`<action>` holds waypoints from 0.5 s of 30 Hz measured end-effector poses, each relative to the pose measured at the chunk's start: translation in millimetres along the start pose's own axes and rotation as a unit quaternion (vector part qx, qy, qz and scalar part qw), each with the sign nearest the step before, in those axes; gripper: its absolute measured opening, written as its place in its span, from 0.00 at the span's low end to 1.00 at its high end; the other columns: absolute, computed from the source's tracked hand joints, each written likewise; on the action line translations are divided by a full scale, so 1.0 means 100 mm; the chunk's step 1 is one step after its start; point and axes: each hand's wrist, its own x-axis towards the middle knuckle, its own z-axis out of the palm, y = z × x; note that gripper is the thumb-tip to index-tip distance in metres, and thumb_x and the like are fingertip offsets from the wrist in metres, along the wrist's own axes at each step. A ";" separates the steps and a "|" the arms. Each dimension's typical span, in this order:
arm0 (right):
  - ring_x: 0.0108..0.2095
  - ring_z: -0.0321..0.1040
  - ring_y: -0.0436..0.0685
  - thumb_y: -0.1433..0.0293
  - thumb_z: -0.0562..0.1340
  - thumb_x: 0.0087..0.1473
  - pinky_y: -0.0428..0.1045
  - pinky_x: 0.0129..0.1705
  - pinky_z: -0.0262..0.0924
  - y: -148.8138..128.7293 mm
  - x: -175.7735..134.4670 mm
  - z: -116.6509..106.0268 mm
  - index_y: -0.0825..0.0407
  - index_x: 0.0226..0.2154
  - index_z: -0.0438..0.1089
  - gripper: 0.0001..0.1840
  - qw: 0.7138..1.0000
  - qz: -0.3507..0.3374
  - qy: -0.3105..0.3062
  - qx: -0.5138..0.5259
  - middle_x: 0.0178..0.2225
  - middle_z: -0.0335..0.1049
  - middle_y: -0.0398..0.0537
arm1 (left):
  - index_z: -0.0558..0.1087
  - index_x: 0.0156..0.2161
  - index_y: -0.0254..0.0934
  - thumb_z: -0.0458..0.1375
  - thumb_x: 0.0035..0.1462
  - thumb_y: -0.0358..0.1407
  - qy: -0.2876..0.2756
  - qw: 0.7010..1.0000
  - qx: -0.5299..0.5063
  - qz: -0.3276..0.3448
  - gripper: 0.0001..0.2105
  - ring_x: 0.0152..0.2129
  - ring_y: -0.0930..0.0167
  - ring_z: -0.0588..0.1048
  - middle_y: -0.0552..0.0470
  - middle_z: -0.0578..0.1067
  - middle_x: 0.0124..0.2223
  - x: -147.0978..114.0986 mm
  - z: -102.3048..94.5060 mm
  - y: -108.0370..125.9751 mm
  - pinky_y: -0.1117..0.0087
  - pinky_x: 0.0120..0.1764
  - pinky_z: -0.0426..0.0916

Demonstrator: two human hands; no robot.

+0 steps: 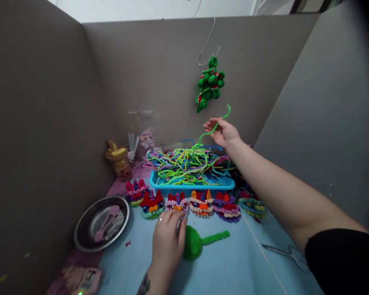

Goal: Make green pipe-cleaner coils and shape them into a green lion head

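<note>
Raised on an outstretched arm, the right hand [223,132] loosely grasps a lime stem [205,134]. The left hand [167,238] curves palm-down at a green ball [192,243]; any grip is unclear.

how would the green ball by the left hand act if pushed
The green ball would probably roll a little, being round, but its jutting stem might check it. Its fuzzy-looking surface suggests it is unlikely to be slippery.
</note>
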 end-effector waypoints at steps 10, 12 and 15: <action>0.26 0.70 0.49 0.63 0.51 0.61 0.46 0.30 0.65 -0.26 -0.17 -0.33 0.50 0.29 0.69 0.16 0.988 0.079 0.026 0.130 0.24 0.71 0.42 | 0.73 0.40 0.38 0.54 0.59 0.32 0.007 1.000 -0.014 -0.001 0.07 0.37 0.65 0.74 0.47 0.76 0.39 -0.01 0.02 -0.02 0.62 0.40 0.70; 0.26 0.69 0.49 0.64 0.53 0.60 0.46 0.30 0.65 -0.34 -0.31 -0.34 0.50 0.28 0.68 0.14 0.984 0.072 0.015 0.160 0.24 0.70 0.42 | 0.74 0.40 0.38 0.54 0.59 0.32 0.008 1.000 -0.016 -0.003 0.07 0.38 0.65 0.74 0.47 0.76 0.39 -0.01 0.02 -0.03 0.62 0.41 0.70; 0.23 0.65 0.47 0.68 0.57 0.57 0.45 0.29 0.64 -0.46 -0.68 -0.34 0.51 0.27 0.68 0.09 0.989 0.020 -0.011 0.145 0.23 0.68 0.40 | 0.74 0.39 0.38 0.54 0.59 0.33 0.006 1.000 -0.020 -0.003 0.07 0.37 0.66 0.74 0.48 0.76 0.38 -0.01 0.02 -0.03 0.63 0.40 0.70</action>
